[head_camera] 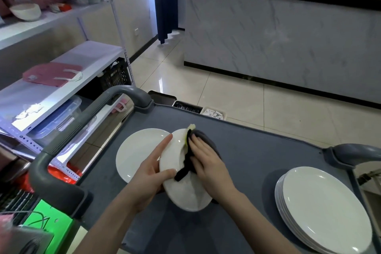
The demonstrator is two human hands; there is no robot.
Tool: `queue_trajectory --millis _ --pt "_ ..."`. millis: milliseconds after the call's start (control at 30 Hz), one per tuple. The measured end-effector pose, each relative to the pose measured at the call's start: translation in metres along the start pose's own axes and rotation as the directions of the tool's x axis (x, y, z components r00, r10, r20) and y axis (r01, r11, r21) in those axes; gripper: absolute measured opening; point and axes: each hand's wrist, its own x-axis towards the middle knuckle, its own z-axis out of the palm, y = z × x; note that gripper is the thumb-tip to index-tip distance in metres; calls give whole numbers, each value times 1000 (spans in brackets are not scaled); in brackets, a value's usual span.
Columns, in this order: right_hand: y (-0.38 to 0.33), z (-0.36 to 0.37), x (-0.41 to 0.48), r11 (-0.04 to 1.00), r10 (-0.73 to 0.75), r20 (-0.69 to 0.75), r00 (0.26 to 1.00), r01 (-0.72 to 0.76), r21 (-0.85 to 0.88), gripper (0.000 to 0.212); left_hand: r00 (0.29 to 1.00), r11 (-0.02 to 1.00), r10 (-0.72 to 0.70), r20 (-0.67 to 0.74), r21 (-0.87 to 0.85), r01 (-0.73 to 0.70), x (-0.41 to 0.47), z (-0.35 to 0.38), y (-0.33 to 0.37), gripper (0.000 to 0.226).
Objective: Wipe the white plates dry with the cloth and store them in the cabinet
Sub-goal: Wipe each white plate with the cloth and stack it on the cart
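The left hand grips a round white ceramic plate and holds it tilted on edge above the grey plastic bench (the top of a cart with curved grey handles at its ends). The thumb lies across the plate's near face and the index finger runs straight up along its rim. The other fingers are hidden behind it.

The right hand lies flat, fingers straight and slightly spread. It presses a dark grey cloth with a yellow-green edge against the right side of the held plate. A dark strip of the cloth hangs down across the plate's face, near the left thumb.

A second round white plate lies flat on the bench just left of the hands, partly covered by the left hand and the tilted plate. A stack of white plates sits well apart at the bench's right end.

Left of the bench stands a white metal shelf unit. A pink bag lies on its middle shelf and a white bowl sits on the shelf above. Beyond the bench a glossy beige tiled floor runs to a marble-fronted counter with a black top.
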Motion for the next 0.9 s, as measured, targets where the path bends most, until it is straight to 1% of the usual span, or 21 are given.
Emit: queue_trajectory --millis 67,100,133,167,267,300,367,433,500,567,667,733,800,833,900 --pt "5 -5 10 994 92 -14 996 -91 56 51 1000 1000 5 26 -3 -5 -2 -2 -1 84" --pt "5 -8 14 990 116 -2 993 -116 79 50 999 1000 7 35 -2 -7 -3 -3 -1 85" --pt "4 -9 16 991 106 15 994 -106 77 50 999 1000 10 38 0 -10 -3 -4 -2 86" --pt "0 -9 16 997 64 34 997 -65 51 49 999 1000 13 32 3 -13 -3 -5 -2 87" --pt "-15 0 10 991 -126 104 987 129 -27 47 1000 1000 30 2 11 -30 2 -5 -1 88" --pt "-18 4 8 986 -159 125 979 165 -39 47 999 999 37 9 17 -37 3 -5 -1 88" --pt "-17 6 7 983 -156 148 977 168 -72 47 999 999 38 18 25 -38 4 -4 -2 87" --pt "-13 3 11 988 -110 150 983 125 -92 48 1000 1000 14 -4 23 -14 4 -6 -5 86" --pt "-5 -2 14 996 -41 114 993 50 -80 48 1000 1000 -4 -21 -4 4 5 -7 -6 84" --pt "6 -9 15 997 70 64 995 -68 -34 49 1000 998 -14 -22 -55 13 5 -7 -5 82" --pt "24 -19 8 970 220 40 975 -223 93 49 999 991 -9 -45 -133 3 7 -10 -2 82" --pt "32 -23 -3 942 277 31 960 -278 189 49 998 988 1 -66 -153 -11 9 -13 0 85" --pt "37 -24 -17 912 326 39 944 -325 251 50 996 985 16 -90 -167 -31 12 -17 3 82" --pt "37 -22 -26 905 333 47 942 -334 264 52 995 983 24 -101 -177 -41 14 -19 4 80" --pt "34 -16 -42 916 299 56 953 -303 265 56 992 980 35 -125 -189 -59 17 -23 8 78"
